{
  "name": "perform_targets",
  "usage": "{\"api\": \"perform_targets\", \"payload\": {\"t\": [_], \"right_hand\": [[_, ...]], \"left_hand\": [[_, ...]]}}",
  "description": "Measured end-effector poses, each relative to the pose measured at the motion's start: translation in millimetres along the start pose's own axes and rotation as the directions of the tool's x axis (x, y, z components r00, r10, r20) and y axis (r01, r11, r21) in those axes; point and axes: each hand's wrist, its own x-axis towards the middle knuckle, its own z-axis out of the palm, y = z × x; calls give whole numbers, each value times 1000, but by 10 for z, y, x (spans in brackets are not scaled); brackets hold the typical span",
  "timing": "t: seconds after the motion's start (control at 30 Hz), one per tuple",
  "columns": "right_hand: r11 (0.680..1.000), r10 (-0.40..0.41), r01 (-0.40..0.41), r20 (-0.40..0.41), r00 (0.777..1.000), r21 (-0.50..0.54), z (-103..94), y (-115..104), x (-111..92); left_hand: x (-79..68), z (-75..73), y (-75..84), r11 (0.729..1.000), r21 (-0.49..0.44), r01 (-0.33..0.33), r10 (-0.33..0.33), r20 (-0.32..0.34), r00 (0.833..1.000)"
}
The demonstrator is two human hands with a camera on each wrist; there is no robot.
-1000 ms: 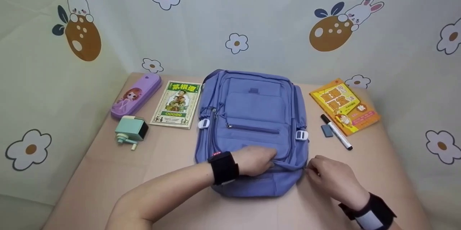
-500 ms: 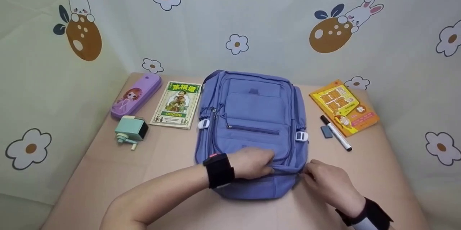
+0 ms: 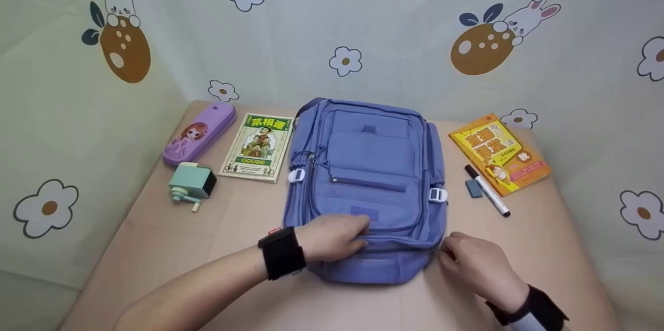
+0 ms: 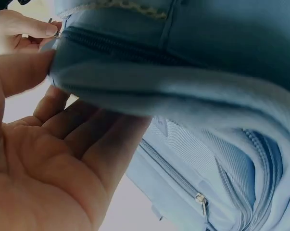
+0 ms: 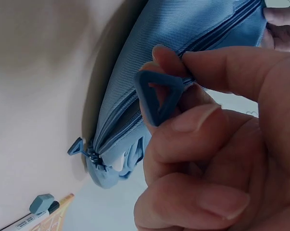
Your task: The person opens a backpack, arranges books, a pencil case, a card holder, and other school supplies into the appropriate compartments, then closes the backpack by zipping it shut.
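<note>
A blue-purple backpack (image 3: 371, 154) lies on its back on the table, front pockets facing up. At its lower end my left hand (image 3: 334, 237) pinches the fabric edge beside a long zipper (image 4: 111, 45), thumb on one side and fingers beneath. My right hand (image 3: 480, 263) is at the bag's lower right corner. In the right wrist view its thumb and fingers pinch a zipper pull with a triangular tab (image 5: 159, 78). A second triangular pull (image 5: 76, 143) hangs free at the far end of that zipper line. The slider under my right fingers is mostly hidden.
Left of the bag are a purple pencil case (image 3: 199, 134), a mint crank sharpener (image 3: 192, 180) and a green-and-white book (image 3: 258, 147). On the right lie an orange book (image 3: 498, 152), a marker (image 3: 487, 191) and a small blue eraser (image 3: 473, 189). A patterned curtain stands behind.
My left hand has slid leftward along the bag's lower edge, uncovering a label patch. My right hand has dropped slightly, still pinching the pull at the corner.
</note>
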Motion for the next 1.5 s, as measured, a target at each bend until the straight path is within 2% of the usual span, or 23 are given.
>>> {"api": "perform_targets", "payload": {"t": [0.23,0.53,0.7,1.0,1.27,1.5], "right_hand": [[999,-28,27,-32,999,-17,-11,-29,-20],[998,-57,58,-60,997,24,-52,-144,-71],[990,-120,127,-109,987,56,-52,-254,-102],[970,-196,212,-136,971,116,-38,-464,-75],[953,-264,286,-189,946,99,28,-596,-26],[958,-244,261,-140,960,118,-5,-574,9]], "left_hand": [[38,21,-18,999,-38,20,-21,-19,1000],[68,10,-37,996,-79,29,-31,-19,999],[84,21,-48,996,-87,30,-32,-25,999],[100,28,-63,994,-101,40,-43,-23,999],[64,25,-67,995,-96,5,-10,-52,999],[-70,-34,-123,998,-56,-24,21,-56,998]]}}
